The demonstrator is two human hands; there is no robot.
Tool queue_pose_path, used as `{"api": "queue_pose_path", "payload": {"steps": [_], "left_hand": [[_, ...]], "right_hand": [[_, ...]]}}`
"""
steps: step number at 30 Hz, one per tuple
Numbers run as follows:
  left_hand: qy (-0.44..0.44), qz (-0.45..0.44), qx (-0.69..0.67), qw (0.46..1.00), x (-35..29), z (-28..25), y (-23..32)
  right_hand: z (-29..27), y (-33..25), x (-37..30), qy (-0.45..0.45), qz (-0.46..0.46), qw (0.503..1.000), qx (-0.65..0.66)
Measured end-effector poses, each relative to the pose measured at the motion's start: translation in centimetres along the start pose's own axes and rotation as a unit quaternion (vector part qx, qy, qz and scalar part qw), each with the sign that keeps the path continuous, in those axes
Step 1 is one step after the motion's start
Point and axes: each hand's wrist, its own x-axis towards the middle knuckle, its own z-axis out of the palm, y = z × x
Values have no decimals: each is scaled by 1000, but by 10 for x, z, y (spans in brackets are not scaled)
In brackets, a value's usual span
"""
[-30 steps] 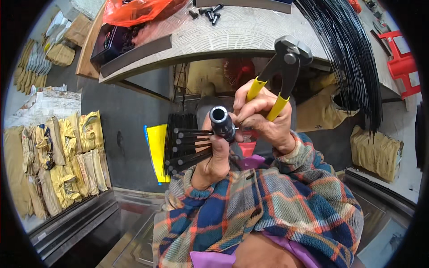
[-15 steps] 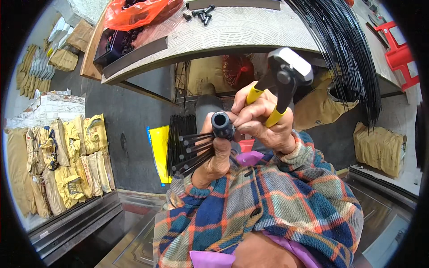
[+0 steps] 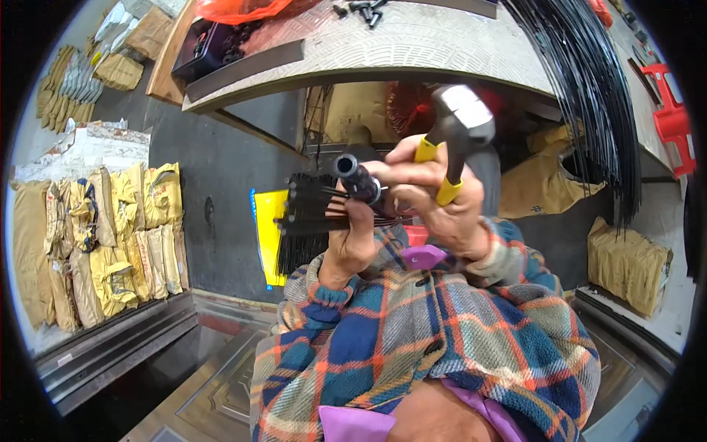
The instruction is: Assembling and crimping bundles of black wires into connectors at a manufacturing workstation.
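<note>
A black tubular fitting [image 3: 356, 179] with an open round end stands between my hands. My left hand [image 3: 350, 249] is closed around it and around several thin black rods [image 3: 320, 214] that fan out to the left. End-cutting pliers [image 3: 458, 140] with yellow grips and a metal head rest in my right hand [image 3: 455, 214], the head pointing up and away. My right fingertips reach the side of the fitting, where a bit of bright wire shows at its collar. The fitting hides part of my left fingers.
A workbench [image 3: 412, 44] ahead carries black fittings [image 3: 362, 10], an orange bag [image 3: 243, 9] and a dark bin [image 3: 202, 48]. Long black rods [image 3: 593, 96] hang over its right side. Wrapped bundles [image 3: 110, 236] lie at left, near a yellow bag [image 3: 271, 239]. A red stool [image 3: 670, 110] stands at right.
The fitting has moved slightly left and up, and the rods under it now lie more level. My right hand and the pliers have shifted slightly. The whole view has shifted too.
</note>
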Motion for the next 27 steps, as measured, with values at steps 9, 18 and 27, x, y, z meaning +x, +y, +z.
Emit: {"api": "queue_pose_path", "payload": {"steps": [9,18,27], "left_hand": [[-50,24,-13,998,14,-13,3],[-71,-7,-55,996,14,-11,-7],[-47,6,41,998,12,-4,-2]], "right_hand": [[-71,-4,11,-225,-222,812,-490],[-77,-17,27,-236,-188,720,-625],[-84,-30,38,-298,-260,648,-651]]}}
